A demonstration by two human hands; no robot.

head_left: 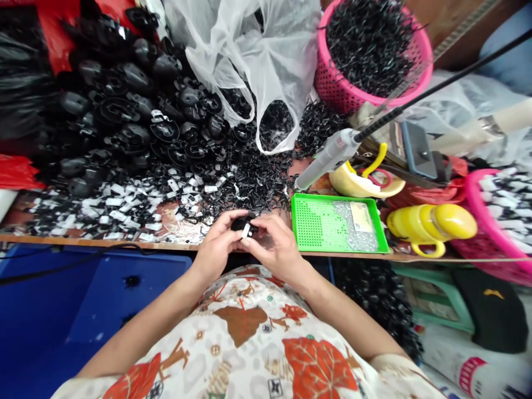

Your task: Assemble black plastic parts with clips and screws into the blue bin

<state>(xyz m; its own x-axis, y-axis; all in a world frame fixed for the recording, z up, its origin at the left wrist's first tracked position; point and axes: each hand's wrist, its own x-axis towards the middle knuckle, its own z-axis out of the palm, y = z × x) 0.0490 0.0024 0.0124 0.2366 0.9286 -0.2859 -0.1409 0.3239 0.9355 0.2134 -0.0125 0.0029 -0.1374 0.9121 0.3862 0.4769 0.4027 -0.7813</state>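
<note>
At the front edge of the bench, my left hand (214,249) and my right hand (279,246) are both closed round a small black plastic part (240,222). A white clip piece (246,230) shows on its near side, between my two thumbs. My fingers hide much of the black part, so its full shape is unclear. White and black clip pieces (120,202) lie spread to the left of my hands. Beyond my fingers is a heap of small black pieces (249,180). A green tray (299,230) with small clear or metallic bits stands right of my right hand.
Black plastic housings (133,111) are piled at the back left. A clear plastic bag (266,61) and a pink basket (322,77) stand behind. A grey electric screwdriver (328,158) hangs over the bench. A yellow bottle (428,221) lies at right. A blue bin (91,293) sits below left.
</note>
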